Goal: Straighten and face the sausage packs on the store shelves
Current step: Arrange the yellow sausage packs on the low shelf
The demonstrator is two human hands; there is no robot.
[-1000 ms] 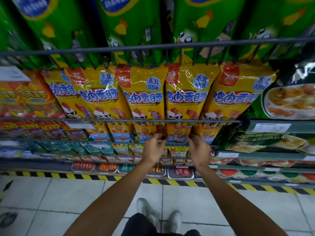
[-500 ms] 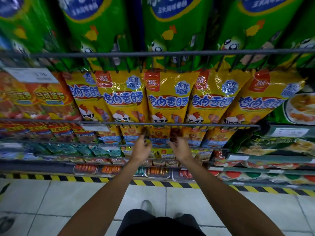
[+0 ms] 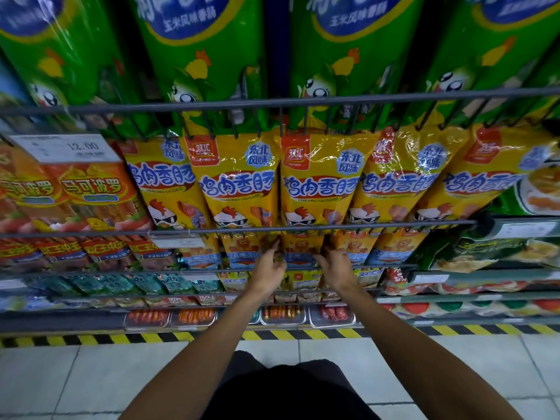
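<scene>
1. Left hand (image 3: 268, 269), centre frame: fingers curled onto the small yellow sausage pack (image 3: 301, 248).
2. Right hand (image 3: 335, 265): grips the same pack's right edge.
3. Pack stands on the wire shelf (image 3: 394, 266), mid-frame.
4. Handling: probably light, soft, slippery film; hold by the side edges.
5. Shelf holds matching packs.

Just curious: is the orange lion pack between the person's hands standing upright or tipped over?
Upright. The orange lion pack stands face-out behind the wire rail, level with its neighbours, left hand and right hand at its lower edges.
</scene>
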